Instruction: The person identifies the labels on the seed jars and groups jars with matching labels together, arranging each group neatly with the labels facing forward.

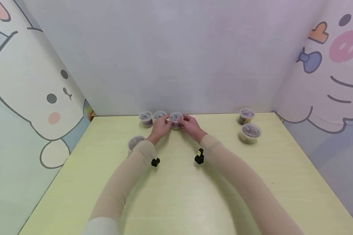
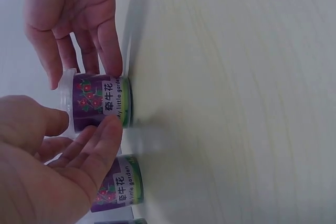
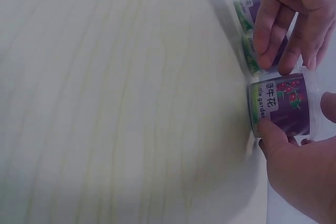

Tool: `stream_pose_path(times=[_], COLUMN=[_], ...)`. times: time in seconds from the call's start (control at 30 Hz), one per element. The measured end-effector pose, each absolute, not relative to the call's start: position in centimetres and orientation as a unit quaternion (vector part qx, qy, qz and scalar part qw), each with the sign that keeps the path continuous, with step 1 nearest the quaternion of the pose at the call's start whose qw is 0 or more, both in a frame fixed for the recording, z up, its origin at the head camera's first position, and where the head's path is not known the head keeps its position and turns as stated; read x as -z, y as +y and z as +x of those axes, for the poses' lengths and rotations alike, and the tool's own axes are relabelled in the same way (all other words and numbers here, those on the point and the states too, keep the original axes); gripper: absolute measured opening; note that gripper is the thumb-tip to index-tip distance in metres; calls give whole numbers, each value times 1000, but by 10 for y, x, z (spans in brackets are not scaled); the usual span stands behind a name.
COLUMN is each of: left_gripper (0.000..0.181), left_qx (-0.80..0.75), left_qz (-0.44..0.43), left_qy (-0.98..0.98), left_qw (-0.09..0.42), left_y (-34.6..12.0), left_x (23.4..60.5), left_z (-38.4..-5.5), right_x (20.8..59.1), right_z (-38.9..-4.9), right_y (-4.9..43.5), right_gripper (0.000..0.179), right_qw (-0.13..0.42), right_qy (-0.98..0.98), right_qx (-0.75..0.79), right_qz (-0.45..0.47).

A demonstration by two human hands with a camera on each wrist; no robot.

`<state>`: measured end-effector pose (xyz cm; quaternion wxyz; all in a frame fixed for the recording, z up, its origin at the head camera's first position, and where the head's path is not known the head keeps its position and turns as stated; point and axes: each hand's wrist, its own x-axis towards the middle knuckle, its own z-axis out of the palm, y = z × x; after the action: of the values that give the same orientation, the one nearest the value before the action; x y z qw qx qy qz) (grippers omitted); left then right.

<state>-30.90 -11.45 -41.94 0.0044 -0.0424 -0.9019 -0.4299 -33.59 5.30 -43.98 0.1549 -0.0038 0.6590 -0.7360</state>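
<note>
A clear-lidded plastic cup [image 1: 176, 116] with a purple label stands upright at the back edge of the table. My left hand [image 1: 161, 126] holds it from the left, fingers along its side and thumb near the lid. From the other side my right hand [image 1: 193, 128] holds the same cup. In the left wrist view the cup [image 2: 97, 100] shows red flowers, a green band and "My little garden". Two similar cups, one nearer [image 1: 159, 115] and one farther left [image 1: 146, 119], line up beside it. The nearer one is partly hidden by my left hand.
A wider lidded tub [image 1: 136, 141] sits front-left, partly covered by my left sleeve. To the right stand a lidded cup [image 1: 246, 116] and another wide tub [image 1: 250, 133] in front of it. A pale wall [image 1: 179, 65] rises behind the yellow table [image 1: 176, 195].
</note>
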Motion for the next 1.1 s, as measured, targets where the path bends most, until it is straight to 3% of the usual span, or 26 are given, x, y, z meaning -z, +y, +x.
stream_pose_path(times=[0.4,0.87,1.1], left_gripper=[46,45,42], left_qx=[353,223,132], left_qz=[-33,-11,-46], left_qy=[-933,-973,-988], left_qw=[69,49,63], left_y=[-107,-100,-100], left_x=[416,416,413], left_z=[-308,-320,-319], right_x=[443,438,439], right_z=[-337,-342,-342], right_y=[44,39,37], right_gripper=[56,56,54], right_qw=[153,140,129], right_qy=[630,655,676], right_qx=[761,743,726], right_qz=[0,18,16])
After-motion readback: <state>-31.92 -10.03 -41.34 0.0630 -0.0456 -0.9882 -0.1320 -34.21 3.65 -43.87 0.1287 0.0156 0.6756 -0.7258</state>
